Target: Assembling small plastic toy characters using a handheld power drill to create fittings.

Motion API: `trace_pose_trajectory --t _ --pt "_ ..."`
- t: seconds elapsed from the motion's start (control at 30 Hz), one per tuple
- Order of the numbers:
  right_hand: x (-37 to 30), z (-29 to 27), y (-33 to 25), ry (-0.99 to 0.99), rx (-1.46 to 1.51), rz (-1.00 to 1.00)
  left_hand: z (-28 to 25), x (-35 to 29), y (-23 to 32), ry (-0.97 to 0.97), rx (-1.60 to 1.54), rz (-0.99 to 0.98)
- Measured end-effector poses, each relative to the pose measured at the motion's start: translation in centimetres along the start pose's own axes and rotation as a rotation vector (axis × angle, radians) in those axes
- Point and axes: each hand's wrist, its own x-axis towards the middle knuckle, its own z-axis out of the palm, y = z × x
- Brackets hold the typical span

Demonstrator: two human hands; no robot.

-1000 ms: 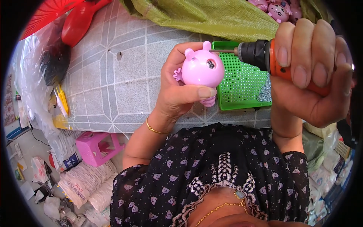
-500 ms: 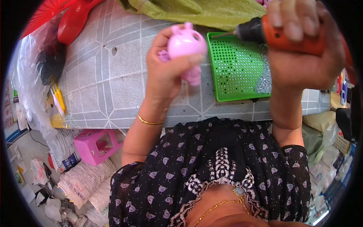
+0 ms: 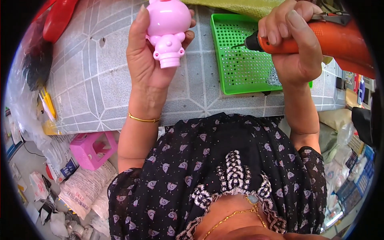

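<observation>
- Left of the tray (image 3: 240, 76), our left hand (image 3: 147, 62) holds a pink toy (image 3: 169, 22), long axis front-to-back, base toward us.
- Our right hand (image 3: 299, 56), gripping an orange screwdriver (image 3: 338, 37), hides part of the tray's right.

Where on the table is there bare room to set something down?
The widest bare stretch of table lies between the clear plastic bag and the left hand. A narrower strip runs between that hand and the green tray. It's crowded at the tray's right side, where the right hand grips an orange power tool.
</observation>
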Motion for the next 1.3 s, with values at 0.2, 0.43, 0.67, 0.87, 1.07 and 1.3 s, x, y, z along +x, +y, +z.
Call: trace_pose_trajectory --t 0.2,0.43,0.67,0.87,1.07,1.3 --pt "-0.9 -0.1 0.7 0.057 0.058 0.029 1.4 -0.6 -0.8 0.135 0.026 0.071" --pt "-1.0 0.9 0.4 0.105 -0.126 0.095 0.1 -0.3 -0.1 0.071 -0.009 0.026" --pt "-0.9 1.6 -0.3 0.142 -0.315 0.159 -0.7 -0.1 0.3 -0.029 -0.127 -0.053" --pt "-0.8 2.2 -0.8 0.172 -0.478 0.211 1.6 -0.4 -1.1 0.121 0.153 0.114" --pt "-0.6 3.1 -1.9 0.200 -0.640 0.266 1.6 -0.3 -1.2 0.128 0.146 0.105" --pt "-0.1 4.1 -2.0 0.216 -0.828 0.323 1.2 -0.1 -1.6 0.130 0.041 0.071"
